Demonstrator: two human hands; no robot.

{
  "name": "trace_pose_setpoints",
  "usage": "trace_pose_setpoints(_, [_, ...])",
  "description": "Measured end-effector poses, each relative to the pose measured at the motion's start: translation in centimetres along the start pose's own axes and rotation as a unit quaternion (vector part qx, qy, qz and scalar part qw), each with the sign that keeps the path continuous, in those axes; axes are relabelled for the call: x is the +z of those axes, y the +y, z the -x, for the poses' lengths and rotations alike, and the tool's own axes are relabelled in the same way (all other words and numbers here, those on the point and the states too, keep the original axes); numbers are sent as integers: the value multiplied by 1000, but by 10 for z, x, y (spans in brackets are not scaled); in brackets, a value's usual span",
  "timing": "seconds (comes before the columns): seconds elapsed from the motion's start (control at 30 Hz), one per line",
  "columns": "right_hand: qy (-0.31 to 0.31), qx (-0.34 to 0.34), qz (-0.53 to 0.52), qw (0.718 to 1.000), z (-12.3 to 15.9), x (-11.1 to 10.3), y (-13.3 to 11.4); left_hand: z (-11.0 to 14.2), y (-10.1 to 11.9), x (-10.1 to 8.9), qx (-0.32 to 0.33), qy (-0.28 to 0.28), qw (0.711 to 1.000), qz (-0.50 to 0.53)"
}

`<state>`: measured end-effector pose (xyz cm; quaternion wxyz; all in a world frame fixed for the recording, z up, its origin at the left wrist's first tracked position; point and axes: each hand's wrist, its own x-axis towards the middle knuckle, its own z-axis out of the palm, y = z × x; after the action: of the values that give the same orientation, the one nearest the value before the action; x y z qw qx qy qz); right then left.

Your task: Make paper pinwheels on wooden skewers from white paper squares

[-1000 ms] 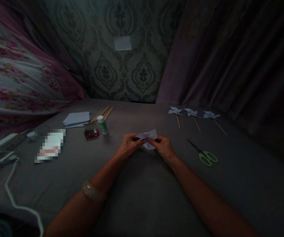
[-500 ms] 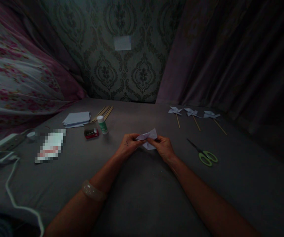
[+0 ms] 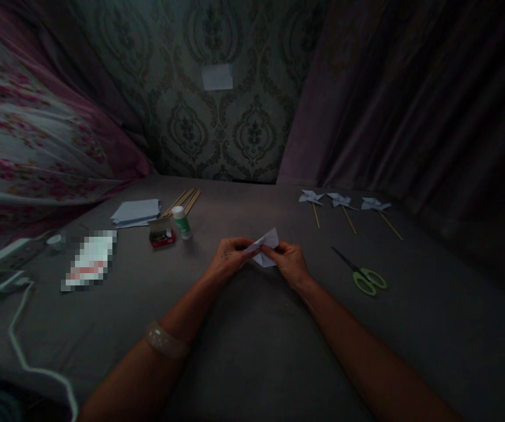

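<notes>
Both hands pinch a folded white paper pinwheel head (image 3: 268,240) above the middle of the grey cloth. My left hand (image 3: 231,254) grips its left side, and my right hand (image 3: 290,261) presses thumb and fingers near its centre. One paper flap points up between the hands and another hangs below the thumbs. My fingertips behind the paper are hidden. To the right of my right hand lie scissors (image 3: 360,275) with green handles, blades slightly crossed and pointing away to the left. A glue stick (image 3: 181,224) with a white cap stands upright left of my left hand.
At the back right lie three paper pinwheels on sticks (image 3: 340,201). At the left are a paper stack (image 3: 136,212), several wooden sticks (image 3: 191,201), a small red box of tiny metal pieces (image 3: 161,235), a blurred-out packet (image 3: 89,259), and a power strip (image 3: 13,258) with a white cable.
The paper between my hands has tilted slightly, its upper flap now narrower on the left. My hands have stayed almost in place.
</notes>
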<state>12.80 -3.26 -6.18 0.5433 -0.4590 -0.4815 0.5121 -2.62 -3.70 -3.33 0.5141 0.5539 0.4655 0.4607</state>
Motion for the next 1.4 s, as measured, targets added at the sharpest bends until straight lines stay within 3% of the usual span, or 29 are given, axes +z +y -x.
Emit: trace_pose_setpoints(1.4, [30, -11, -3, 999, 0, 5, 4, -4, -4, 2, -18, 17, 998, 51])
